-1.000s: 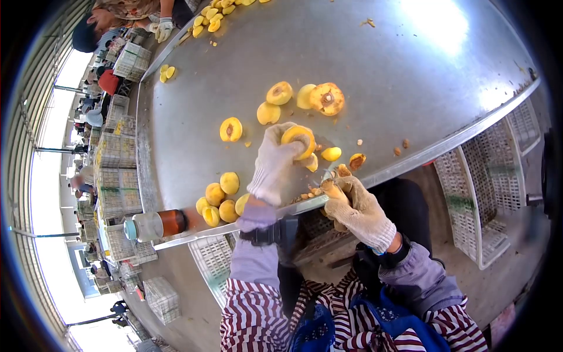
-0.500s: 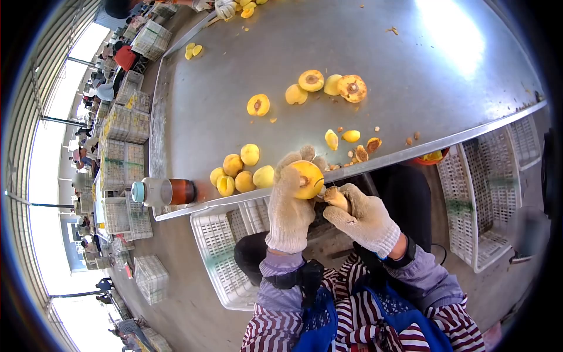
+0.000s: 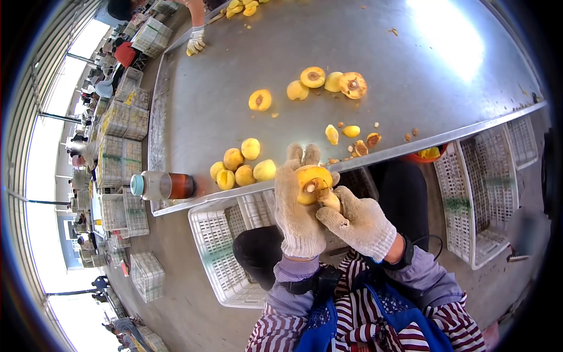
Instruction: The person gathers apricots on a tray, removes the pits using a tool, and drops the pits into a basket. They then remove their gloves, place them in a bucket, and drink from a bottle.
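Note:
My left hand [image 3: 299, 214], in a worn cream work glove, holds a halved yellow peach [image 3: 311, 180] with its cut face up and the pit area showing. My right hand [image 3: 363, 223], gloved too, is closed round a short pitting tool with a pale wooden handle [image 3: 330, 200]. The tool's tip meets the cut face, though its shape is mostly hidden. Just beyond my left hand, at the table edge, sits a cluster of peach halves [image 3: 244, 175]. Small peach pieces [image 3: 332, 134] and pit scraps lie past my right hand.
Several peach halves [image 3: 312, 77] lie farther in on the metal table [image 3: 205, 105]. A bottle of dark liquid [image 3: 170, 186] lies at the left corner. White crates [image 3: 220, 252] flank my legs, with a red container [image 3: 427, 154] at right. Another person's gloved hand [image 3: 196, 41] is at the far edge.
The tool in my right hand has moved up and left onto the peach half, which my left hand has tilted. The other person's hand has reached down beside the far peach pieces, now gone from view there.

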The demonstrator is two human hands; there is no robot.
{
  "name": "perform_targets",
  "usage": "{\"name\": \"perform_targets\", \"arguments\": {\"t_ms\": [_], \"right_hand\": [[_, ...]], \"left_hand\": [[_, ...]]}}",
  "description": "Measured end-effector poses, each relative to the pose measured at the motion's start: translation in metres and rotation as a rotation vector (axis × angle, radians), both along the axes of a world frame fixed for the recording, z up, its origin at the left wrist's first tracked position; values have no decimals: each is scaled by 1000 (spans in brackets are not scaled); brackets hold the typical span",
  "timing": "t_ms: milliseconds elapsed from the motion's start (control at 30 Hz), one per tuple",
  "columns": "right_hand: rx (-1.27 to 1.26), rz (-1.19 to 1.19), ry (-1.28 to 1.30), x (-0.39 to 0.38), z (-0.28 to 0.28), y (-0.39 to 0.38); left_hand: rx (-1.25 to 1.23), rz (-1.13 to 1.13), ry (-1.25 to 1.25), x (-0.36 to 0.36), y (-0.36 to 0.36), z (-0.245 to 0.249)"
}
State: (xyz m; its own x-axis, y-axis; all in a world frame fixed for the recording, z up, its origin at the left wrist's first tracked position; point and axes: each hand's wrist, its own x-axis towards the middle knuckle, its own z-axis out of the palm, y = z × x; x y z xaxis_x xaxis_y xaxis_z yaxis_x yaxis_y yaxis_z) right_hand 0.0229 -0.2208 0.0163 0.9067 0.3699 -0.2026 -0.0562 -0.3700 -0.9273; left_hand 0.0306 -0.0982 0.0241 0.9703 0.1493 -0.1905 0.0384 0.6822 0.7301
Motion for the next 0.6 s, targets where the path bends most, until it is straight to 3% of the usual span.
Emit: {"name": "perform_targets", "arguments": {"t_ms": [167, 300, 367, 400, 600], "right_hand": [[180, -19, -41, 0, -19, 1], [519, 116, 622, 7, 0, -10], [640, 234, 861, 17, 5, -19], [673, 276, 900, 19, 2, -22], [990, 391, 1028, 26, -18, -25]], "left_hand": [[253, 133, -119, 2, -18, 1], [527, -3, -108, 6, -9, 5], [469, -77, -49, 7, -1, 10], [440, -114, -20, 8, 1, 11], [655, -108, -431, 25, 8, -12]]}}
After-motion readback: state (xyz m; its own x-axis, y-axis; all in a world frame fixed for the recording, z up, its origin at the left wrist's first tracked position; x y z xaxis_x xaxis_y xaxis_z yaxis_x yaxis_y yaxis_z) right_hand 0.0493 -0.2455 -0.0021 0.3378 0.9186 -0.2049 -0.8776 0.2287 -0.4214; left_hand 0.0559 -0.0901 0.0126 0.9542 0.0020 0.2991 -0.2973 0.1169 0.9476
